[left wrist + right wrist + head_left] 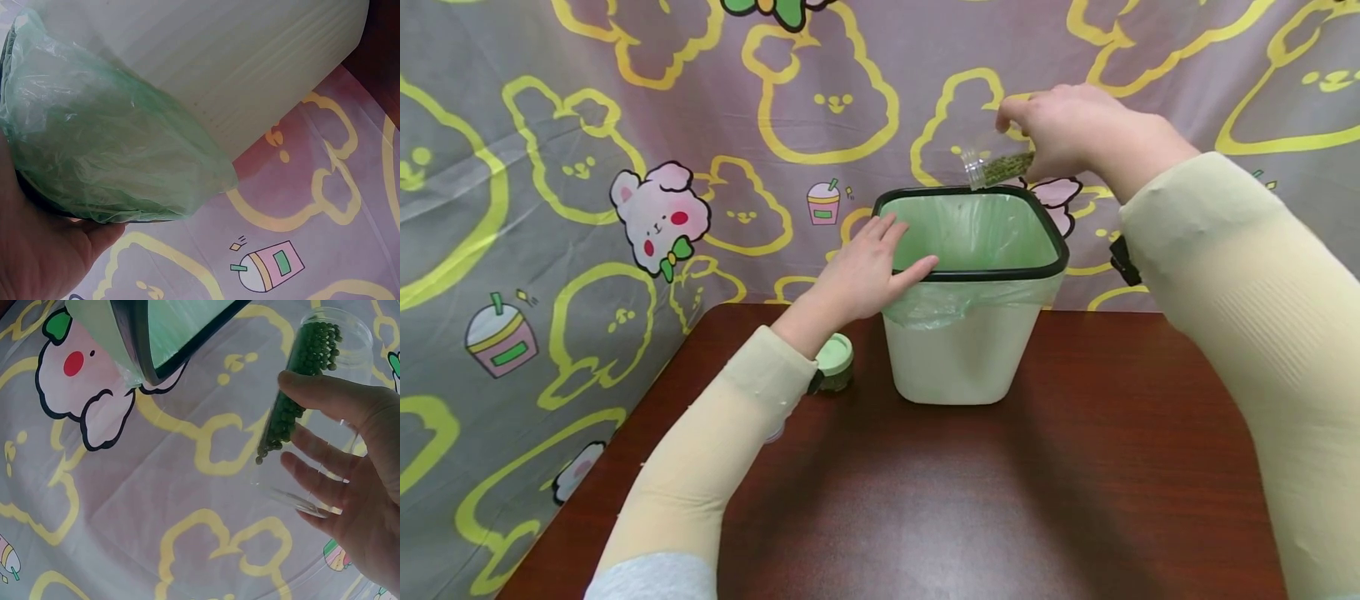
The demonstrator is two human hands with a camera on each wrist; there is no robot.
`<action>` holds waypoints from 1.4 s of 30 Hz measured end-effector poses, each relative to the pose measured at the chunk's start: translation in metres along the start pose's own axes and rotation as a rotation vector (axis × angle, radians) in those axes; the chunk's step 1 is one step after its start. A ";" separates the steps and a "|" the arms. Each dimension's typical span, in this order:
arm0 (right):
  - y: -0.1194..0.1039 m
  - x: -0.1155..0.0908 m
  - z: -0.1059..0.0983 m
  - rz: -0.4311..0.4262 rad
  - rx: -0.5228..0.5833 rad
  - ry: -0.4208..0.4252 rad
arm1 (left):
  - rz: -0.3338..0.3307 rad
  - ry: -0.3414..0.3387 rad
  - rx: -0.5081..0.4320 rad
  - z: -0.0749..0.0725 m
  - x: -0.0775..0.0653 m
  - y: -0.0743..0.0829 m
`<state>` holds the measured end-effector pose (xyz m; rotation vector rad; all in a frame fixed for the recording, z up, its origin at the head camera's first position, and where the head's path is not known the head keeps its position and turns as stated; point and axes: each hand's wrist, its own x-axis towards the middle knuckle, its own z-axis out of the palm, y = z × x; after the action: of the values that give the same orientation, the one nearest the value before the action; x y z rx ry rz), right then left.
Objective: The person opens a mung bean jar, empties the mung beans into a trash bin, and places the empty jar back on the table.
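A white trash can (962,350) with a black rim stands on the table, lined with a pale green plastic bag (992,225). My left hand (868,267) rests on its near left rim, fingers fairly straight and thumb spread across the front edge. In the left wrist view, the bag's folded edge (112,144) hangs beside that hand (37,250). My right hand (1075,129) grips a clear jar (973,169) above the far rim, tilted with its mouth toward the left. Small green beans (306,369) lie along the jar's lower side, clearly seen in the right wrist view.
A small jar with a light green lid (835,354) stands left of the trash can, partly behind my left wrist. Part of a clear round object (775,433) shows beside my left sleeve. A patterned curtain (685,108) hangs behind and left of the brown table (925,517).
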<state>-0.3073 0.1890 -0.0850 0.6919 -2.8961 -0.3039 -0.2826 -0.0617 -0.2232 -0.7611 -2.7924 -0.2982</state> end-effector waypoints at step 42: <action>0.005 -0.004 -0.002 0.015 -0.007 -0.077 | -0.006 0.013 -0.014 0.000 0.000 0.002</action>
<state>-0.3057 0.1943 -0.0820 0.6709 -2.9699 -0.3456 -0.2814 -0.0599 -0.2229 -0.7515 -2.7842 -0.3223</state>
